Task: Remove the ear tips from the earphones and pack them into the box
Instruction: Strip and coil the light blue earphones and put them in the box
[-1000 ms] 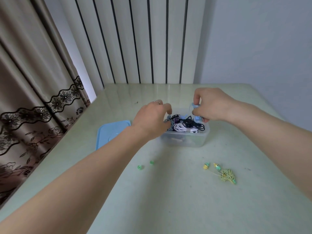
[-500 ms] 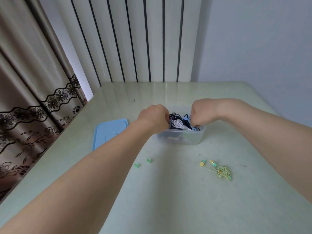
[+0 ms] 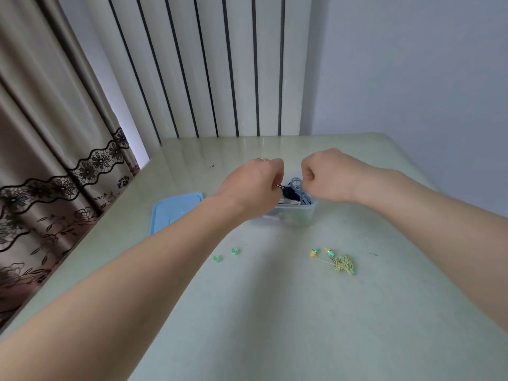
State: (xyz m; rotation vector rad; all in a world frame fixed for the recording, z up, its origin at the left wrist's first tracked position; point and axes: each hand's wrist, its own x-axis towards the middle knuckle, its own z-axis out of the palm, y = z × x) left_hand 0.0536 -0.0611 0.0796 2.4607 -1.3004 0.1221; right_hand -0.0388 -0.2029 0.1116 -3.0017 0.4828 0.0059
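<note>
A blue lid [image 3: 176, 211] lay flat on the tabletop [image 3: 275, 312] at the left, just beside the box [image 3: 295, 215], and two green ear tips [image 3: 225, 254] sat loose in front of it, near the left forearm.

Half a second earlier both hands had been pressed low into the box; now they had lifted clear of its rim. The left hand [image 3: 254, 185] was curled, pinching a black earphone [image 3: 287, 191] or its cord, which hung just over the box. The right hand [image 3: 327, 177] was closed in a fist with a blue cord [image 3: 298, 187] trailing from under it down into the box. That suggested a fresh pair was being teased out of the tangle for stripping, so the task looked only partly done: the green tips were not yet packed.

The yellow earphones [image 3: 339, 261] lay at the right, well apart from the box, with green tips apparently still on, though too small to be sure.

The fingertips of both hands were hidden behind the knuckles, so the exact grips could not be told. The left hand also covered the box's left side, and its contents were a blur of cords.
</note>
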